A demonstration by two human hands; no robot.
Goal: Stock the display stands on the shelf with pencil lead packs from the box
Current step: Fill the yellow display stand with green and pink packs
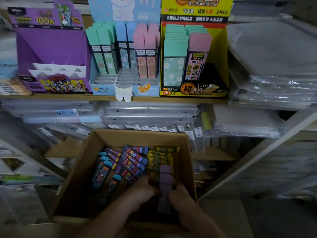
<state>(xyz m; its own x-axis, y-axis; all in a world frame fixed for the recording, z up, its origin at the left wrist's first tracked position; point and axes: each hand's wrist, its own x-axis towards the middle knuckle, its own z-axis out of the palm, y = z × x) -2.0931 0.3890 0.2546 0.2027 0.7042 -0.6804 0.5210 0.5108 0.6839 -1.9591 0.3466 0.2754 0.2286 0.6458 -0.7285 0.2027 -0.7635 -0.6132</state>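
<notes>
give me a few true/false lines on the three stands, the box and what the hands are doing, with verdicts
1. The purple display stand shows no packs in its white slots. True.
2. The front rows of the blue display stand are full. False: the front rows are empty, and the packs stand in the rows behind them.
3. The left hand and right hand are both inside the cardboard box. True.
4. The yellow display stand is left of the purple one. False: it is the rightmost of the three.
5. The hands hold teal packs. False: they hold purple packs between them.
</notes>
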